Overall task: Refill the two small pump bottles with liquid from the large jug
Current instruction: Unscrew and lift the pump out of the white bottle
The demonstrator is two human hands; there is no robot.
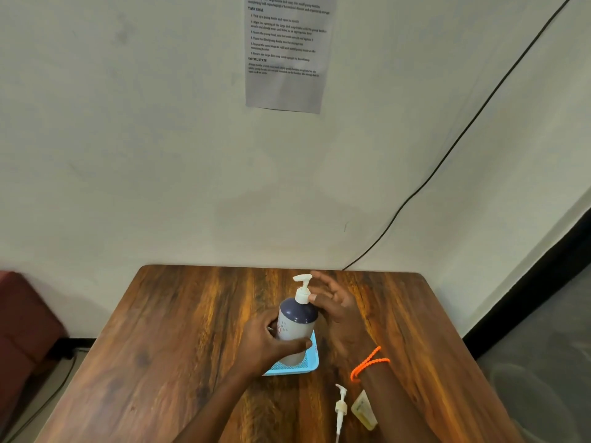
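Note:
A navy and white pump bottle [295,327] stands upright in a light blue tray [308,366] at the middle of the wooden table [166,346]. My left hand [271,343] grips the bottle's body. My right hand [334,303] is beside the white pump collar, thumb and forefinger touching it, the other fingers spread. A loose white pump head [340,410] with its tube lies on the table near the front. Beside it a pale yellowish bottle [364,414] shows, partly hidden behind my right forearm. The large jug is not in view.
The table's far edge is against a pale wall with a printed sheet [286,52] stuck on it. A black cable [447,151] runs down the wall to the table's back edge. A dark red seat [22,321] stands on the left. The floor drops away on the right.

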